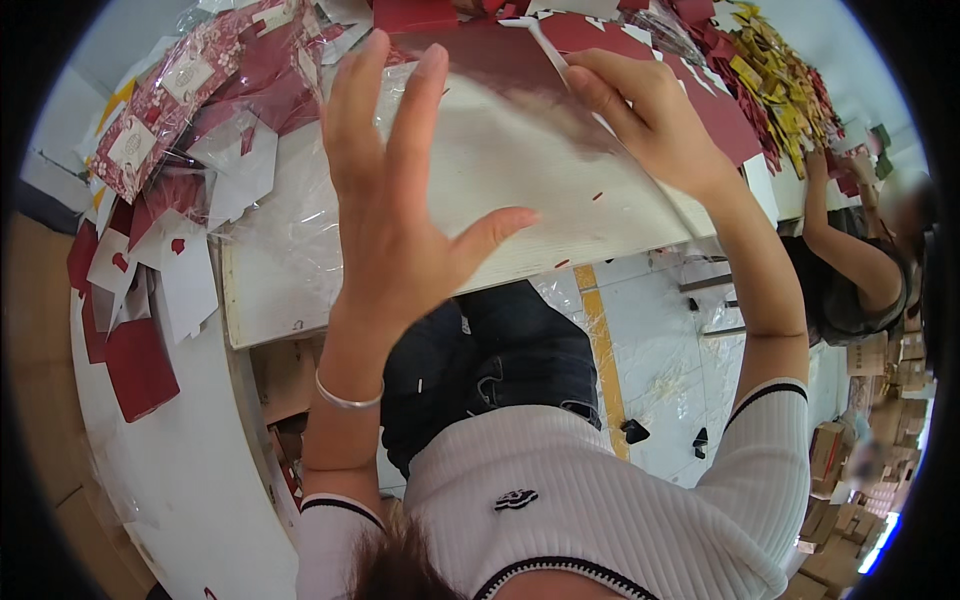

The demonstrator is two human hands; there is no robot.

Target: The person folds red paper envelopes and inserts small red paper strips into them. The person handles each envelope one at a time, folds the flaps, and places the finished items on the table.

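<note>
My left hand is raised over the near side of the white table, fingers spread and nothing in it. A thin bracelet circles that wrist. On the right, my right hand pinches a narrow white strip between thumb and fingers. The strip looks like the edge of something thin; a blur below it hides the rest. Behind that hand, dark red sheets or envelopes lie along the table's far side.
At the left are piled red patterned packets, clear plastic film and white cards. Yellow and red packets heap up at the far right, with a co-worker's arms beside them. Cardboard boxes stand at the lower right.
</note>
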